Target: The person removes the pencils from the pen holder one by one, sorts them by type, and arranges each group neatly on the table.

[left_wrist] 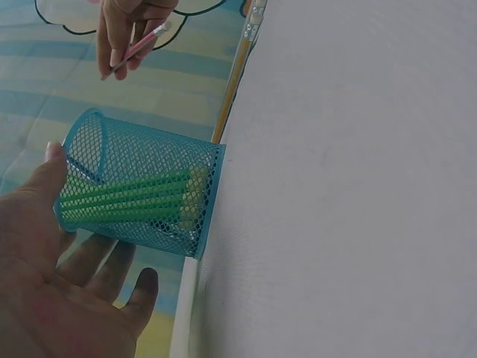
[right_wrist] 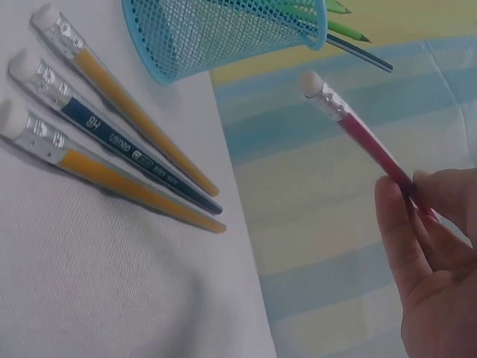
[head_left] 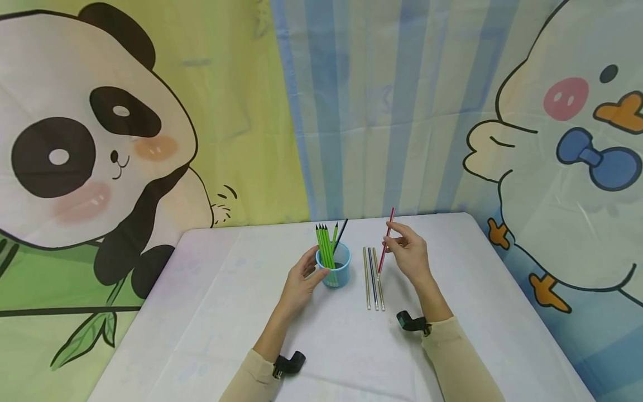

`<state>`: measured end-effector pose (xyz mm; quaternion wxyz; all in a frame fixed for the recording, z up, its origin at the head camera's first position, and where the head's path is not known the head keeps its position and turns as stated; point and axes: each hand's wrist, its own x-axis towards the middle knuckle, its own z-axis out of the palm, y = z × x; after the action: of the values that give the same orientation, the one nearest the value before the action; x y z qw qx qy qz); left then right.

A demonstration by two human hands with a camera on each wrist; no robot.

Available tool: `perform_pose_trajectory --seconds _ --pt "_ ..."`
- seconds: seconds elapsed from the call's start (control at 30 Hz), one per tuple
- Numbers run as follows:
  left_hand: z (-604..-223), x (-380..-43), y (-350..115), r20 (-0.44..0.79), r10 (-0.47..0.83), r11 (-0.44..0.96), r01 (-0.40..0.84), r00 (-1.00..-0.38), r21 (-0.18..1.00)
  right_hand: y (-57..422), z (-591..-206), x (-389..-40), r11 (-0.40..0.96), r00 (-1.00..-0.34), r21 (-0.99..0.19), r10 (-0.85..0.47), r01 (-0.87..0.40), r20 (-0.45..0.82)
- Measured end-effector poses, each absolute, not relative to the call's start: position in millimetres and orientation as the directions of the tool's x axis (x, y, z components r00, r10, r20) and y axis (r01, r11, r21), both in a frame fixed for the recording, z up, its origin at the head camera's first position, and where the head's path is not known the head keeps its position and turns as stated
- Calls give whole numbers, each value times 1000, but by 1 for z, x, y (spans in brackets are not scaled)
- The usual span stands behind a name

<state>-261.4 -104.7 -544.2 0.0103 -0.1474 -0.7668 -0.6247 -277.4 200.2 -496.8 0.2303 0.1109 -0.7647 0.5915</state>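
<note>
My left hand [head_left: 300, 283] holds the side of a light blue mesh pencil cup [head_left: 342, 276], thumb at the rim and fingers along the wall. Inside the cup stand several green pencils [head_left: 325, 248] with points up, along with one dark pencil [head_left: 341, 233]. To the right, my right hand [head_left: 409, 254] pinches a red pencil [right_wrist: 371, 145] between thumb and fingers, its white eraser end pointing down. Below and left of that hand lie two yellow pencils [right_wrist: 141, 188] and a dark blue HB pencil [right_wrist: 134, 149], side by side on the table.
A white cloth covers the table [head_left: 221, 312], whose far edge runs just behind the cup. Behind it hangs a curtain [head_left: 241, 128] printed with a panda and a white bird. Each wrist wears a small black camera [head_left: 290, 363].
</note>
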Motion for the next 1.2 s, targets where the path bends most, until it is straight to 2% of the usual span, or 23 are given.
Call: perform_pose_trajectory --seconds 0.37,0.53,1.0,1.2 --pt "-542 -261 -104 193 215 170 231 -957 958 207 -500 -277 434 -941 -859 66 -274 333" --pt "-542 -261 -105 192 215 164 230 -957 959 209 -503 -278 491 -956 -838 34 -238 292" --pt "-543 -261 -104 206 218 158 243 -954 957 217 -514 -281 557 -989 -817 -69 -148 132" --pt "-543 -261 -104 200 221 162 239 -955 957 216 -518 -283 542 -991 -832 -122 -115 58"
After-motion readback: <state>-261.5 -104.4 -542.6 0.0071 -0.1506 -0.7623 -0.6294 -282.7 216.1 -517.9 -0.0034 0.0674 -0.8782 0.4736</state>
